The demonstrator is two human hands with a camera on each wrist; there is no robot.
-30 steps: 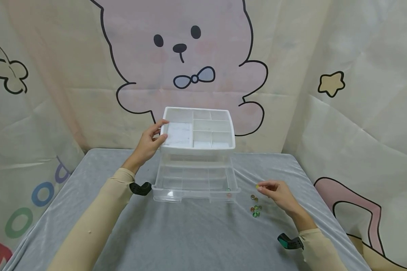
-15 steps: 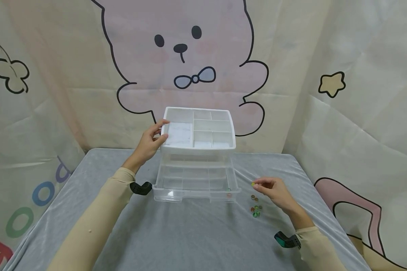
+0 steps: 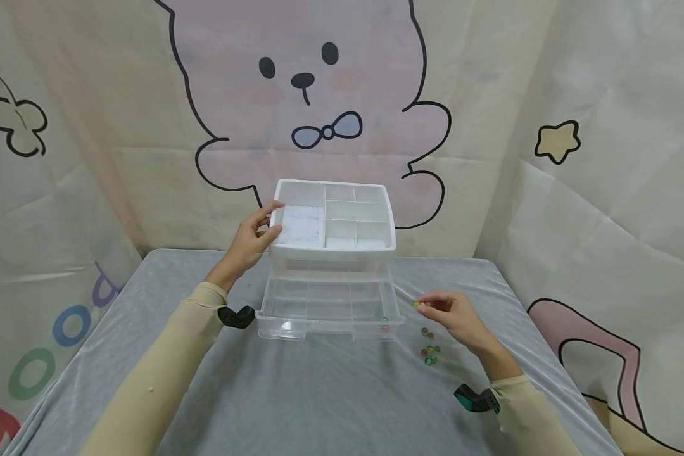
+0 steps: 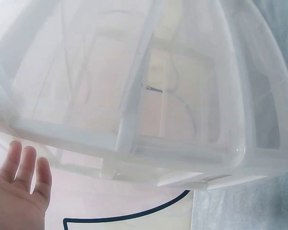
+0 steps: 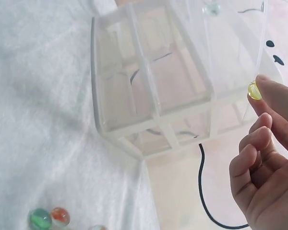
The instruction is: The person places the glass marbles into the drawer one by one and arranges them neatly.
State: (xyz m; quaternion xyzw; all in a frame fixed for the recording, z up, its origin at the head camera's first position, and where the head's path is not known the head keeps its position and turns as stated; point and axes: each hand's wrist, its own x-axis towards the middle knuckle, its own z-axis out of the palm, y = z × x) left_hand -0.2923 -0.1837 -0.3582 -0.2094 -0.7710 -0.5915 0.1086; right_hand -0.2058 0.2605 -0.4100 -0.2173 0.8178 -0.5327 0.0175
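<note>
A white plastic storage box (image 3: 299,228) with a compartmented top stands toward the back of the table. Its clear drawer (image 3: 327,329) is pulled out at the front. My left hand (image 3: 247,244) grips the box's upper left edge, thumb at the side and index finger on the rim; in the left wrist view, three fingertips (image 4: 26,155) show by the edge. Between thumb and index finger, my right hand (image 3: 455,318) pinches a yellow marble (image 5: 254,90), held in the air right of the drawer. Through the drawer's right front, a reddish marble (image 3: 384,329) and a greenish one show.
Several loose marbles (image 3: 429,351) in green, orange and brown lie on the grey cloth (image 3: 319,399), below my right hand and right of the drawer. Behind the table hangs a printed cloth backdrop (image 3: 490,158).
My right hand has moved left and slightly farther away with the yellow marble, closer to the drawer. My left hand and the box have stayed in place.
</note>
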